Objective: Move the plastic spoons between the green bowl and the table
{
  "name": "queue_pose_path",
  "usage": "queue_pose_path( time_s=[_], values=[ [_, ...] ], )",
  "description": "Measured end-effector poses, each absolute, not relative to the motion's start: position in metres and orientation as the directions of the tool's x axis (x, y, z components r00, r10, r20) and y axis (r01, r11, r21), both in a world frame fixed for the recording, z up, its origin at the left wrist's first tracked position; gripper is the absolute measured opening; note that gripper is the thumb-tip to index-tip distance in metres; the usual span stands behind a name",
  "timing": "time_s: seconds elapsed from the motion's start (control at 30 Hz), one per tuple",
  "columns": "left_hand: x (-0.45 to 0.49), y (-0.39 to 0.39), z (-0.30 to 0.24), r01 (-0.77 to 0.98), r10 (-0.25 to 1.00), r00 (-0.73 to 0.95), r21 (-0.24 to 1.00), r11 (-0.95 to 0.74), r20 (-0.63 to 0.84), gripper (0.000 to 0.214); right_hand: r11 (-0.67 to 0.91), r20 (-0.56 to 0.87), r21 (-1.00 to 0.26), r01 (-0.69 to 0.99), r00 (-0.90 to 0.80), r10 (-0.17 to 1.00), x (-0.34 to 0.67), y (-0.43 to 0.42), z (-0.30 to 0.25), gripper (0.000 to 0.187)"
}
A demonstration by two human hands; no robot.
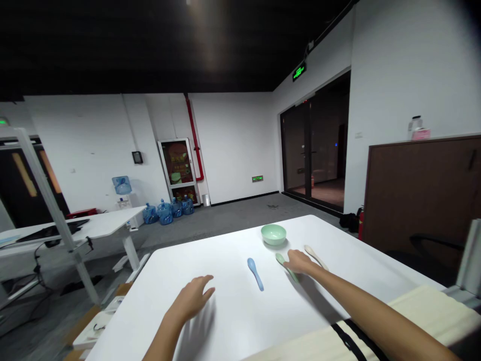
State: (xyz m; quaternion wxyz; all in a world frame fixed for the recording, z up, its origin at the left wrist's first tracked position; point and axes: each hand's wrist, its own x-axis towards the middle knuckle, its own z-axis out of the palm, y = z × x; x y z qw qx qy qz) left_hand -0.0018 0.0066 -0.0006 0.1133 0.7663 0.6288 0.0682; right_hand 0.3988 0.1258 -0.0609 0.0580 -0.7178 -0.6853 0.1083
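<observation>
My left hand [193,299] rests open on the white table [214,260], fingers apart, holding nothing. The nearest thing to it is a light blue plastic spoon [255,274], lying a little to its right. My right hand [299,262] lies over the middle of a pale green spoon [289,268], hiding part of it. Whether its fingers grip that spoon is unclear. Just beyond the fingertips lies a beige spoon [315,256]. A pale green bowl [273,234] stands upright farther along the table, apart from both hands.
A cream cloth with black stripes [376,326] lies along the table's near right side. A brown cabinet [421,195] stands to the right, with a red fire extinguisher [361,225] by it. Another white desk [75,230] is at the left. Blue water bottles [165,211] stand on the grey floor.
</observation>
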Motion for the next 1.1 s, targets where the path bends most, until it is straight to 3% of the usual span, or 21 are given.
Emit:
queue_pose_path(
  time_s=[0.1,0.3,0.47,0.87,1.0,1.1],
  values=[
    [-0.002,0.006,-0.001,0.947,0.978,0.204,0.258,-0.189,-0.034,0.056,-0.019,-0.027,-0.208,0.978,0.014,1.000,0.394,0.119,-0.034,0.042],
    [-0.003,0.005,-0.002,0.939,0.977,0.211,0.277,-0.202,-0.005,0.054,0.128,0.140,-0.279,0.952,-0.092,0.986,0.384,0.099,-0.017,0.066],
    [-0.004,0.002,-0.002,0.942,0.979,0.205,0.274,-0.196,-0.006,0.054,0.168,0.091,-0.247,0.954,-0.149,0.985,0.386,0.082,-0.038,0.083],
    [-0.004,0.003,-0.004,0.942,0.980,0.197,0.275,-0.192,0.009,0.055,0.221,0.089,-0.286,0.932,-0.204,0.975,0.388,0.078,-0.047,0.081],
    [-0.003,0.002,-0.002,0.939,0.979,0.202,0.280,-0.198,0.016,0.056,0.241,0.166,-0.332,0.912,-0.195,0.967,0.398,0.085,-0.036,0.064],
    [-0.002,0.003,0.000,0.936,0.978,0.209,0.287,-0.203,0.010,0.056,0.172,0.184,-0.341,0.924,-0.113,0.976,0.417,0.099,-0.024,0.051]
  ],
)
